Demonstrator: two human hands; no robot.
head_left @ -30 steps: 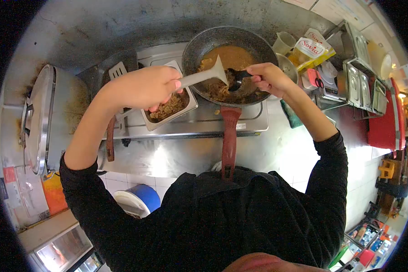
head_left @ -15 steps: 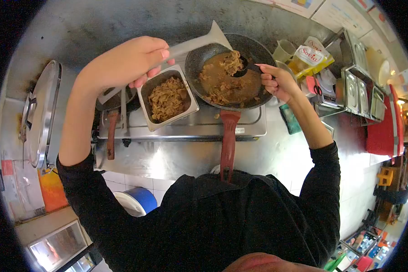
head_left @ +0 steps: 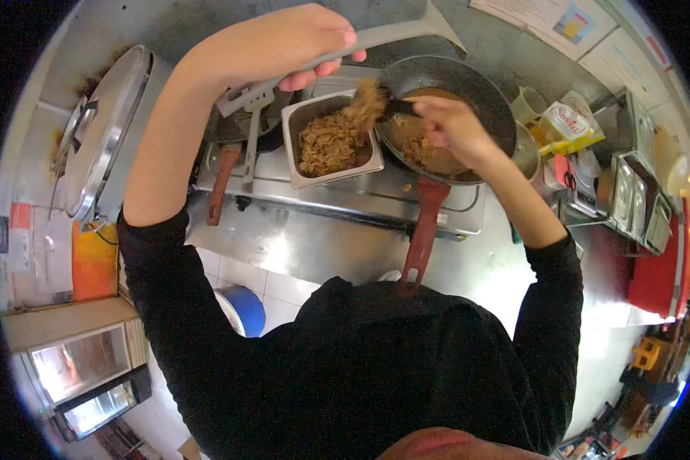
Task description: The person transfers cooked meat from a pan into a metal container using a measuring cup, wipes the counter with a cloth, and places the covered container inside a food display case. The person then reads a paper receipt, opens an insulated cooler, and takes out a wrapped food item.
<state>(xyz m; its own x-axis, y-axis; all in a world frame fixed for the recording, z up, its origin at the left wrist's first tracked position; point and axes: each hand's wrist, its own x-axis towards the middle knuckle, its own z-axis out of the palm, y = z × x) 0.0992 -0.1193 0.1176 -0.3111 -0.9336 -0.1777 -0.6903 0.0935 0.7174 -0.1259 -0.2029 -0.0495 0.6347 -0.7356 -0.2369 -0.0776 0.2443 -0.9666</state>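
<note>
My left hand (head_left: 318,46) is wrapped around the handle of a grey spatula (head_left: 395,32), whose wide blade points up and right above the frying pan (head_left: 406,70). My right hand (head_left: 456,126) grips a black ladle (head_left: 400,106). Shredded brown meat (head_left: 366,106), blurred by motion, is at the ladle's end, over the right edge of a square metal container (head_left: 293,126). More of this meat (head_left: 326,146) fills much of the container. In the pan lie brown sauce and some meat, partly hidden by my right hand. The pan's red handle (head_left: 428,218) points toward me.
Left of the container, a second pan with a red-brown handle (head_left: 223,184) holds a grey slotted utensil (head_left: 253,142). A big lidded pot (head_left: 123,146) stands further left. At right are a yellow-white Sovia pouch (head_left: 571,123), a plastic jug (head_left: 527,106) and metal trays (head_left: 629,192).
My right hand has brought the ladle of meat leftward from the pan to the container. My left hand has risen with the spatula. The whole view has shifted.
</note>
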